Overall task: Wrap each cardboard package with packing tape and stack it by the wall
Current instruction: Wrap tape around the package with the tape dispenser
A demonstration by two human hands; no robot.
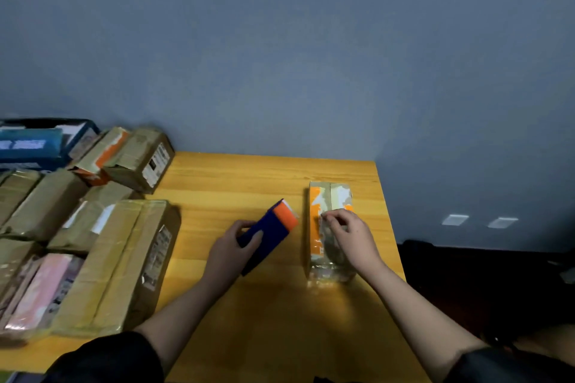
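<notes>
Far left: a heap of taped cardboard packages (46,211) lies on the table (249,183) against the blue-grey wall (280,56), with a blue box (31,146) at the back and a pink-faced package (40,289) at the near edge. The largest brown package (121,261) lies at the heap's right side, a printed label on its right-hand face. Behind it, two smaller packages (130,155), one with orange print, rest tilted against each other near the wall.

Centre: the left hand (230,252) grips a dark blue tool with an orange end (267,233), thumb over its top face and fingers curled round its far side; the tool is tilted, orange end raised and pointing away from the person. What kind of tool it is cannot be told.

Right: an orange-and-cream cardboard package (329,227) lies lengthwise on the table near its right edge, its near end covered in glossy clear tape. The right hand (348,236) rests on its top face, fingers curled and fingertips pinched together at the surface; whether they grip a tape end cannot be told. Dark sleeves (109,357) cover both upper arms.
</notes>
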